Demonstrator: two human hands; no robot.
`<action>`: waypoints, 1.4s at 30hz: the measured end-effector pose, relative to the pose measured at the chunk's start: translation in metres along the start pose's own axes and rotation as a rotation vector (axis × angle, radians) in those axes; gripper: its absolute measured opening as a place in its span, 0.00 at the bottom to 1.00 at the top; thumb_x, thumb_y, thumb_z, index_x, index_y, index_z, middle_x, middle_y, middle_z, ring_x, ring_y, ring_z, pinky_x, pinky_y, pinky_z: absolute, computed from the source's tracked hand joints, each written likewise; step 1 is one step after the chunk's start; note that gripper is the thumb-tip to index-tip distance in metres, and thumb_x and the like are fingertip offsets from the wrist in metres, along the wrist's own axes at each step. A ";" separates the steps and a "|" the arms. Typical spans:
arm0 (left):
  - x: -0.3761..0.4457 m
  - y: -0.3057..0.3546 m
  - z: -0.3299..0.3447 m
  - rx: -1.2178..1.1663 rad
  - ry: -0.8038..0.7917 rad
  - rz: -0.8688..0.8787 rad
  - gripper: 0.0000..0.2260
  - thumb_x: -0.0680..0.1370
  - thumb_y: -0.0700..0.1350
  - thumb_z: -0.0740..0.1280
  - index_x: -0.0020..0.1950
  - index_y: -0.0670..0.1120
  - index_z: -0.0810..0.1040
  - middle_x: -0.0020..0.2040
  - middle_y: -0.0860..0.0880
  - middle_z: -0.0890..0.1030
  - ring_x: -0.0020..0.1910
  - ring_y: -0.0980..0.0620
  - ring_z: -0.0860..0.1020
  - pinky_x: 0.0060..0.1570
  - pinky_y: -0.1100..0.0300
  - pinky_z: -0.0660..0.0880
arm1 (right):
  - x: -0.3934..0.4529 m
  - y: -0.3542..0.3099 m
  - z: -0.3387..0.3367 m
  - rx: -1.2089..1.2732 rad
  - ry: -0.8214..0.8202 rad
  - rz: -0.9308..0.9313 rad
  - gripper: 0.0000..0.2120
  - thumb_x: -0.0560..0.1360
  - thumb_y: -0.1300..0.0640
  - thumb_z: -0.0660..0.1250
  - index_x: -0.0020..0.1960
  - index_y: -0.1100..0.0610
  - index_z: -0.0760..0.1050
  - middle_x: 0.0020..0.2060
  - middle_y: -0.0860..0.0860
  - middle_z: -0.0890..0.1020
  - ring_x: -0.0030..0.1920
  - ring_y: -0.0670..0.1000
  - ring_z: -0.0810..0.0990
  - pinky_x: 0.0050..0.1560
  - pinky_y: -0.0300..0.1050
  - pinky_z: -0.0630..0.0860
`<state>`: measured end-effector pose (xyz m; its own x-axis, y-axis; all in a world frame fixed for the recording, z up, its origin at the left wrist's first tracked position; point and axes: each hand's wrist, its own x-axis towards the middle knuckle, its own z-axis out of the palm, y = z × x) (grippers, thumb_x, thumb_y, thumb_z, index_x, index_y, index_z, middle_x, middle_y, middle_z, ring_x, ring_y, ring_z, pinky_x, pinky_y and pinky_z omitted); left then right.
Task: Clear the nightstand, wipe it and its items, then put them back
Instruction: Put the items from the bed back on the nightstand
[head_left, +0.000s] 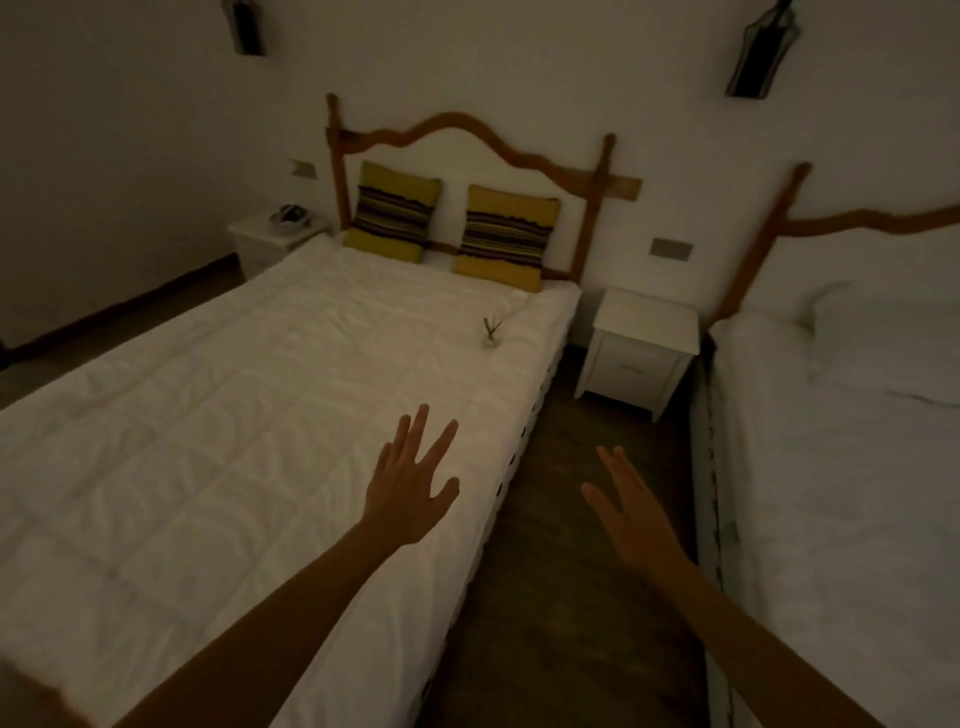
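— Between the beds: left hand (410, 488) and right hand (631, 512) fingers are spreading straight, holding nothing.
— Nightstand (641, 348)?
— Sitting ahead, top looking bare; small vase (491, 332) is lying on the bed (234, 415), probably parked for wiping.

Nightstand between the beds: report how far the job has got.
Done: the nightstand top looks bare, and a small vase sits on the bed. In hand: nothing; left hand and right hand are open. Left: no cloth visible, so wiping can't be confirmed; the vase isn't back.
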<state>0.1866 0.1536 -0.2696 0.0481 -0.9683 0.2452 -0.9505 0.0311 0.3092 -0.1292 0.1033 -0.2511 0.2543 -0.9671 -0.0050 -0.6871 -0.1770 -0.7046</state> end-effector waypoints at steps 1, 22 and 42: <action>0.026 0.003 0.008 -0.005 -0.012 0.016 0.34 0.79 0.62 0.57 0.80 0.62 0.42 0.82 0.49 0.39 0.80 0.41 0.44 0.73 0.38 0.58 | 0.020 0.007 -0.008 0.011 0.013 0.026 0.36 0.76 0.31 0.53 0.80 0.40 0.49 0.81 0.44 0.48 0.79 0.48 0.51 0.77 0.50 0.49; 0.524 0.016 0.188 0.001 -0.087 -0.065 0.35 0.79 0.64 0.56 0.78 0.63 0.37 0.81 0.48 0.38 0.80 0.42 0.42 0.75 0.41 0.56 | 0.519 0.135 -0.121 0.111 -0.045 0.153 0.36 0.75 0.31 0.54 0.79 0.42 0.50 0.80 0.45 0.56 0.78 0.49 0.56 0.72 0.42 0.50; 0.875 -0.125 0.322 -0.186 -0.285 -0.457 0.36 0.79 0.57 0.63 0.81 0.54 0.47 0.82 0.47 0.40 0.81 0.44 0.48 0.74 0.47 0.62 | 0.979 0.166 -0.053 0.033 -0.443 0.154 0.29 0.80 0.46 0.64 0.78 0.44 0.57 0.75 0.47 0.66 0.70 0.45 0.66 0.70 0.43 0.63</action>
<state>0.2487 -0.7776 -0.3900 0.3328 -0.9214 -0.2008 -0.7814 -0.3887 0.4882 -0.0304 -0.8822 -0.3358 0.4221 -0.8094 -0.4082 -0.7194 -0.0251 -0.6942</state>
